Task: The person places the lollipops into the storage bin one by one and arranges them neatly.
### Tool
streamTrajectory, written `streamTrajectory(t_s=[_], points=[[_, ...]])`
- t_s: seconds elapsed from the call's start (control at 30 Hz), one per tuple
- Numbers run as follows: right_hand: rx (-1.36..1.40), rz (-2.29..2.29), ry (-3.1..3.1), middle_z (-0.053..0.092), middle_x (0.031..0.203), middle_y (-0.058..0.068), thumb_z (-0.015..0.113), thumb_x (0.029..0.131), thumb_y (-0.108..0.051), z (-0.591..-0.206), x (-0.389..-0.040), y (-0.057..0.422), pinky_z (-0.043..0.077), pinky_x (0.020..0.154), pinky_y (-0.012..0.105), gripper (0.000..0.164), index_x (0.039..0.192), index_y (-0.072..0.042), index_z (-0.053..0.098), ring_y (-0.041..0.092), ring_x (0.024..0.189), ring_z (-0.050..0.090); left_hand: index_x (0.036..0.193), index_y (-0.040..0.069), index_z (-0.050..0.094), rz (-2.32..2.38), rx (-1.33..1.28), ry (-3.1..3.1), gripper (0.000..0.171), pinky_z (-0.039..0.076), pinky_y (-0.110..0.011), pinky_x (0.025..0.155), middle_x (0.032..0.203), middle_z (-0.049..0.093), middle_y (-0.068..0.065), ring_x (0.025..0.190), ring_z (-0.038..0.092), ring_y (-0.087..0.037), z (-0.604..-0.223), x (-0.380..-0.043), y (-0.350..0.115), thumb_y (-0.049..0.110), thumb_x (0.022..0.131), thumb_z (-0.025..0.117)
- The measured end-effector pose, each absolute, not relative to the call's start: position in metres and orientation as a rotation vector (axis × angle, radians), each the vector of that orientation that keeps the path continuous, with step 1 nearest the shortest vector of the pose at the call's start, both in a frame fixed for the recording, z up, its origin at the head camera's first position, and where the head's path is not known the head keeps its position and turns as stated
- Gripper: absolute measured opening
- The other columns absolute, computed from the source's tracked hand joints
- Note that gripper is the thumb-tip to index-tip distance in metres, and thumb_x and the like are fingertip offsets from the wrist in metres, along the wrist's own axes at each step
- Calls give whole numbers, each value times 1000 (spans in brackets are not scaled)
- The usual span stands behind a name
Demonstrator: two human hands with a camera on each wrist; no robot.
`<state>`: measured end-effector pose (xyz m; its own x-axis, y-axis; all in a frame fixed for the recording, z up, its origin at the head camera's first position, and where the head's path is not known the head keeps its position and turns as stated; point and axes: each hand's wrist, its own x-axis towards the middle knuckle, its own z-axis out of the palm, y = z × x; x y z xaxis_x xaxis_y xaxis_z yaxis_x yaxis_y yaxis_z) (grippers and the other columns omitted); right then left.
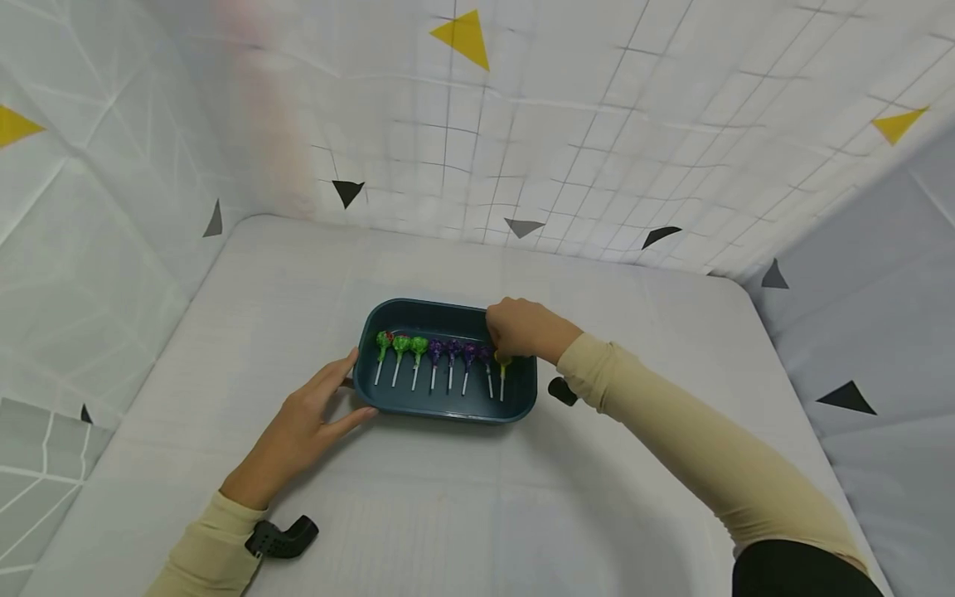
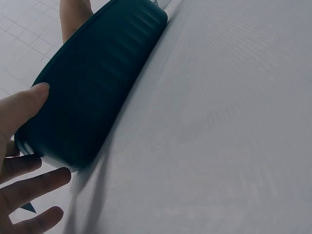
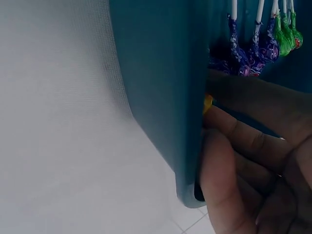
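Observation:
A dark teal plastic tray (image 1: 448, 414) stands on the white table, with a row of wrapped lollipops in it, sticks toward me. Green lollipops (image 1: 419, 347) lie at the left, several purple lollipops (image 1: 468, 355) follow, and a yellow lollipop (image 1: 503, 361) is at the right end. My right hand (image 1: 528, 327) reaches over the far right rim and pinches the yellow lollipop's head, mostly hidden by the fingers; a bit of yellow wrapper (image 3: 208, 103) shows in the right wrist view. My left hand (image 1: 302, 423) is at the tray's left end, thumb touching the near side, fingers spread.
White fabric walls (image 1: 567, 124) with grid lines and yellow, black and grey triangles rise at the back and sides. The white table (image 1: 448, 514) extends around the tray. A black wrist device (image 1: 283, 539) sits on the left wrist, another (image 1: 563, 391) by the right.

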<state>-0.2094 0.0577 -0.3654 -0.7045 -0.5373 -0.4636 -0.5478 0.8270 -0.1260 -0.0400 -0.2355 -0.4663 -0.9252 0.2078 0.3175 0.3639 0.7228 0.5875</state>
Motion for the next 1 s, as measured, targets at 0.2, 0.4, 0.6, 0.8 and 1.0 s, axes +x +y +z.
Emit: streamTrajectory(t_s=[0.2,0.4,0.6,0.8,1.0], points=[[-818,77,2539,71,75,3,84,84,-12,-368,-209,58,54,56,26,16,79,-8,70,15,64,63,161,6,35,-994,-463,-2700,93,50,-52,110,154,54,-15,138,56,-34,-466,-41,-235,26,86,86],[-840,92,2558,70,76,3,84,84,-11,-371,-208,59,56,59,28,16,79,-8,69,16,67,64,161,7,34,-1004,-460,-2706,92,49,-53,111,154,53,-13,140,54,-34,-467,-42,-235,27,87,85],[-852,72,2563,72,79,4,83,85,-9,-375,-208,60,59,62,30,12,82,-7,72,17,68,64,162,8,34,-1005,-451,-2710,93,50,-53,110,154,53,-14,139,55,-34,-468,-41,-236,27,87,85],[-852,36,2550,72,79,5,84,85,-10,-373,-207,59,61,65,31,13,83,-6,72,17,68,64,162,9,34,-997,-451,-2703,93,51,-53,108,154,54,-14,138,56,-34,-469,-41,-237,26,87,86],[-828,-37,2552,72,80,6,83,86,-12,-371,-203,63,60,66,30,14,84,-5,71,17,68,64,163,11,33,-987,-441,-2709,96,53,-54,106,154,54,-13,134,59,-33,-471,-40,-238,30,86,87]])
